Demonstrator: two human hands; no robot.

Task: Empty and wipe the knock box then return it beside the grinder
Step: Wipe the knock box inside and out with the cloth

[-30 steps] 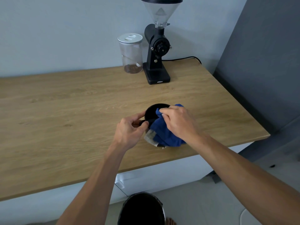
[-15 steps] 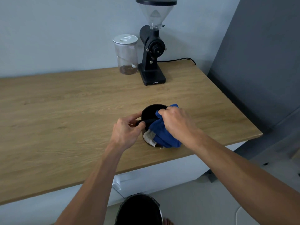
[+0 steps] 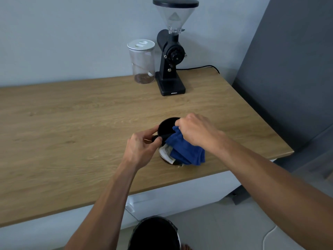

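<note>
Black knock box [image 3: 166,126]: sits on the wooden surface [image 3: 72,123], near edge, right of centre, directly under both hands.
Blue cloth [image 3: 185,150]: one, draped over the near-right rim, upper end pushed into the box; a grey-white patch shows at its near-left edge.
Left hand [image 3: 142,150]: on the left of the box, thumb and fingers pinched on the left end of the dark bar that crosses the opening; steadying.
Right hand [image 3: 195,131]: over the right side, closed on the cloth, pressing it inside.
Bar axis: runs roughly left-right across the rim, tilted slightly.
Step, my read: wipe underway; no grounds visible inside, interior mostly hidden.
Grinder [image 3: 171,51]: one, far side of the surface, well apart from the box, straight away from the hands.
Jar [image 3: 142,62]: one, clear, white lid, just left of the grinder.
Return move: free spot is right of the grinder base; right hand is nearer to it.
Bin [image 3: 155,233]: one, dark, on the floor below the near edge.
Count: two hands, one box.
</note>
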